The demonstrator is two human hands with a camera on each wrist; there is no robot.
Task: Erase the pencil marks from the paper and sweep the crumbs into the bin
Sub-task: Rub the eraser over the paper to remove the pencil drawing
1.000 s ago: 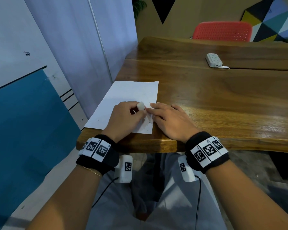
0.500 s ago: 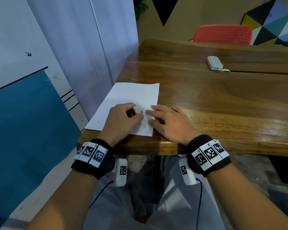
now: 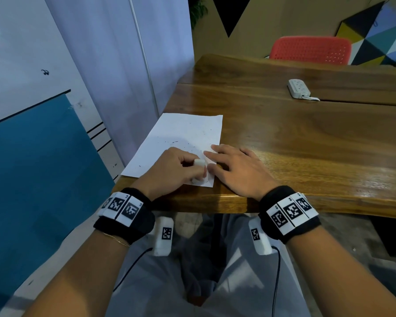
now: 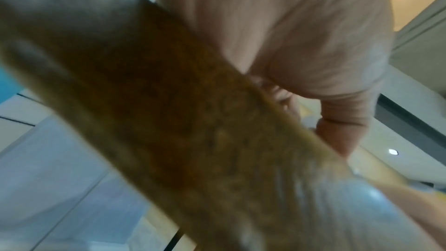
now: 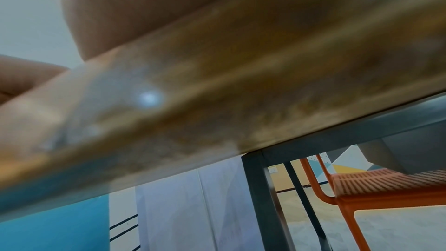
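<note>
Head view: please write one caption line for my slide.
Left hand rubs a white eraser on crumb-strewn paper; right hand holds it flat.

Wooden table [image 3: 306, 143], glossy top, dark metal legs. White power strip [image 3: 298, 88] with cord, lying on far part of table. Red perforated chair [image 3: 310, 50] behind table. Wall with coloured triangle pattern [image 3: 375, 40]. Teal panel [image 3: 32, 168] at left.
</note>
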